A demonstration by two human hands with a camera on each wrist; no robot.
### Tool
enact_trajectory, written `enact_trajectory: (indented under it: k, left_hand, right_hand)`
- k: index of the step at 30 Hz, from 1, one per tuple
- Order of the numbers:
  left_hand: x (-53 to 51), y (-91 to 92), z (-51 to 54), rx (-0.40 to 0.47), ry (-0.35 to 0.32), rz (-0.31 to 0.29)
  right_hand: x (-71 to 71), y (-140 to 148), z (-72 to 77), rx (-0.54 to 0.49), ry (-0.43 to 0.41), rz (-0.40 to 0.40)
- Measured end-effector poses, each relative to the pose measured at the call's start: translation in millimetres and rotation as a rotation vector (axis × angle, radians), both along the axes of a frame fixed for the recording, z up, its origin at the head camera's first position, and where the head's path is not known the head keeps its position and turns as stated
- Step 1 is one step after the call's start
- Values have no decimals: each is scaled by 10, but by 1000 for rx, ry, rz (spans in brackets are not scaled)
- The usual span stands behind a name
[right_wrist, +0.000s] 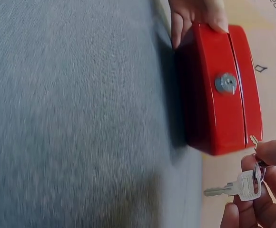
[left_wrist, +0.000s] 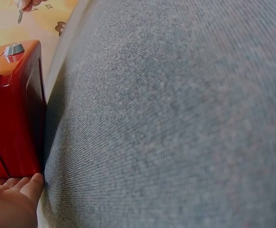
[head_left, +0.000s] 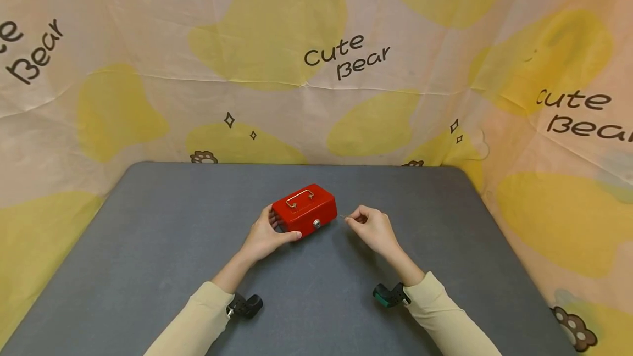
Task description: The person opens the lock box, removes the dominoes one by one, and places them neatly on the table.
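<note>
A red metal box [head_left: 304, 210] with a wire handle on its lid and a round silver lock [head_left: 317, 223] on its front is gripped at its left end by my left hand [head_left: 264, 238], thumb on the front side. In the left wrist view the box [left_wrist: 14, 109] looks tilted, with fingers under its end. My right hand [head_left: 373, 229] is just right of the box, apart from it. Its thumb and fingers pinch a small key [right_wrist: 254, 141] on a ring; a larger silver key [right_wrist: 245, 185] hangs from the same ring, clear of the lock [right_wrist: 226, 83].
The box is over a grey table [head_left: 173, 246]. Behind and beside the table hangs a patterned cloth [head_left: 277, 26] with yellow patches and printed words. Dark bands with small devices are strapped on both wrists.
</note>
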State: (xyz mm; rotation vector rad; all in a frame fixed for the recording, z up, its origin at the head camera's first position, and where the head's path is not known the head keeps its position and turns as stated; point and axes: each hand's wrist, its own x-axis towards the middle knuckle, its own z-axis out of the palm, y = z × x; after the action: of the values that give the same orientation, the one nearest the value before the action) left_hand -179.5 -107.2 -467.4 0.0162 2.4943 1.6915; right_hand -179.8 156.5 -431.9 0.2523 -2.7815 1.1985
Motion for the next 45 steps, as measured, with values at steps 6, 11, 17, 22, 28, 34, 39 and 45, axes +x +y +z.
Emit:
enact_trajectory:
  k: [6, 11, 17, 22, 28, 34, 39, 45]
  left_hand:
    - [-3, -2, 5, 14, 0, 5]
    - [-5, 0, 14, 31, -9, 7]
    - [-3, 4, 22, 31, -12, 12]
    - [-10, 7, 13, 27, -9, 14]
    - [-9, 10, 14, 20, 2, 15]
    - [-6, 14, 13, 13, 7, 13]
    - [-4, 13, 16, 7, 0, 14]
    - [-2, 13, 18, 7, -1, 12]
  right_hand:
    - [38, -136, -1, -12, -13, 12]
    - [55, -218, -7, -12, 4, 24]
    - [78, -289, -10, -8, 30, 35]
    - [90, -342, -18, 7, 35, 30]
    - [92, -392, -42, 22, 42, 13]
    - [92, -435, -73, 39, 55, -9]
    - [113, -470, -67, 40, 76, -31]
    - [148, -518, -35, 74, 117, -62]
